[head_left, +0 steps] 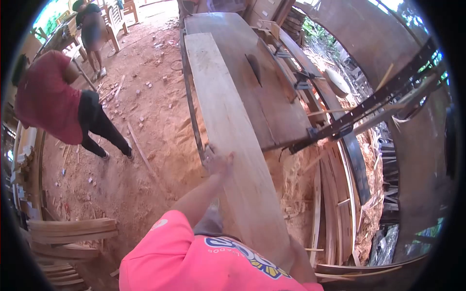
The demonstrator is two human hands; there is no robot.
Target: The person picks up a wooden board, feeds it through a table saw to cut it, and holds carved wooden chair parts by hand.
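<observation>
Wooden plank [233, 116] hides fingers of the right hand [296, 248].

With the wearer [194, 262] at dial centre, a plank [238, 136] is extending toward 12 o'clock. Its far portion is lying along the 9 o'clock side of a table [276, 111]; its near portion is overhanging toward the wearer. A blade [253, 70] is projecting from the table on the plank's 3 o'clock side. Timber strips [332, 213] are lying at 2 o'clock. Slats [73, 230] are lying stacked at 9 o'clock. One co-worker [48, 97] is standing between 10 and 11 o'clock.
</observation>
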